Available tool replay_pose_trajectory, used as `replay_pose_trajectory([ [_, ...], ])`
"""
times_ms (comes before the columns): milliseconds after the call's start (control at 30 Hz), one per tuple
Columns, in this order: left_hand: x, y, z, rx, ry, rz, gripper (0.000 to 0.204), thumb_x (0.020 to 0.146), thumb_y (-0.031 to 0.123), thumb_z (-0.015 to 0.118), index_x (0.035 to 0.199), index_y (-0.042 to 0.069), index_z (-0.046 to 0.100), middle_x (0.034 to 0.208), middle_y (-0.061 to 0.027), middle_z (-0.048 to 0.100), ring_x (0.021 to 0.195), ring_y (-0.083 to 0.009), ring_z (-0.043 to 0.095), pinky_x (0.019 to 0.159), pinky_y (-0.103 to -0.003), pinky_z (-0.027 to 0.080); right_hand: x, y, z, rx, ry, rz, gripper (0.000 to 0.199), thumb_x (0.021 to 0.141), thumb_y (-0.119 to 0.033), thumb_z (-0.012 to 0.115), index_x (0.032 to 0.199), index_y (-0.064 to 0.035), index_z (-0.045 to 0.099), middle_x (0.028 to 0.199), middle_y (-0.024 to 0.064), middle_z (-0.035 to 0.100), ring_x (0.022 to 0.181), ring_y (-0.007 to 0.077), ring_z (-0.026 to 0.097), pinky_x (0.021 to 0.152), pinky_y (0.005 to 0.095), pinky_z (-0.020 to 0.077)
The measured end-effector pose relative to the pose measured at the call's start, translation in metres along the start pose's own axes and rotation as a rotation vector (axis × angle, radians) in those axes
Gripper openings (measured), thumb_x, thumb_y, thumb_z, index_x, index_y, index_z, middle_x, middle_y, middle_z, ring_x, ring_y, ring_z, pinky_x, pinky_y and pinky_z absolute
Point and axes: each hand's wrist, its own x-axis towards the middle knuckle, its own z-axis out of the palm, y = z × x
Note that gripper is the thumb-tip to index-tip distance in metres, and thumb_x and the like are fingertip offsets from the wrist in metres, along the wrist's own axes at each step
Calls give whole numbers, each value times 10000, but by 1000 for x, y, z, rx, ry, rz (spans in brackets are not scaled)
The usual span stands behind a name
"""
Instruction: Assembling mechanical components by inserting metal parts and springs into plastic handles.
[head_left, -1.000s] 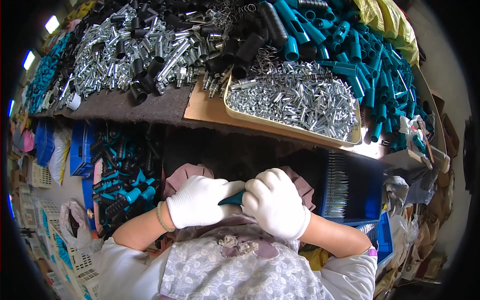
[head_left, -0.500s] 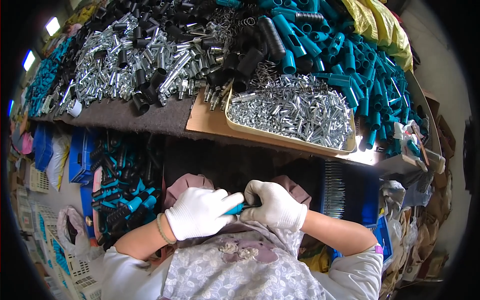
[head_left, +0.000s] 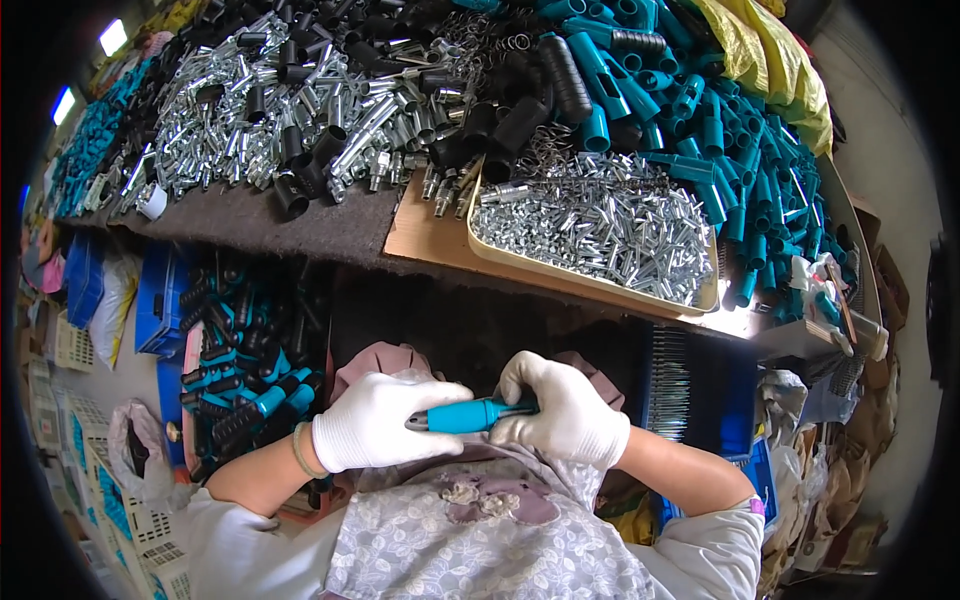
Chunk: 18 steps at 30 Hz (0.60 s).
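**Two-handed grip on a teal handle at the lap**

Both gloved hands close on one teal handle [head_left: 470, 414], held level just above the person's lap and well below the tan tray [head_left: 590, 275] of small bright metal pieces. The left hand [head_left: 375, 420] wraps the end with the metal tip, fingers clenched around it; the right hand [head_left: 562, 412] clasps the opposite end, fingers curled over the top. To the left of the tray lies a heap of silver tubes and black sleeves [head_left: 300, 110]; to its right, loose teal sleeves [head_left: 745, 150]. Far left of the tray, below the bench, a bin of finished handles [head_left: 245, 375] stands. Judged from the grip, the step goes best with the parts kept in line, pressed squarely together, wrists steady.
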Motion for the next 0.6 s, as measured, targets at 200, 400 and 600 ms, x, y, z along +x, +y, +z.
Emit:
replay_pose_trajectory([
  [200,3,-6,12,-233,-96,-89,463,800,328,801,1150,39,707,926,-184,694,763,-345,689,742,-400,538,-2,-7,-1,-85,-4,-89,380,713,-157,854,894,-50,537,816,149,625,765,330,643,685,381,503],
  [400,28,26,0,322,3,-44,568,787,257,761,1298,92,575,975,-125,636,818,-318,678,716,-404,555,10,-22,-21,-220,100,-128,284,771,-116,795,946,-54,581,845,156,650,792,347,658,714,398,516],
  [600,39,21,-1,345,153,-49,542,780,138,740,1294,140,567,1056,-96,608,936,-305,644,766,-397,549,60,-27,-70,-336,345,-336,113,882,-138,678,953,-50,691,859,174,679,837,342,679,756,394,536],
])
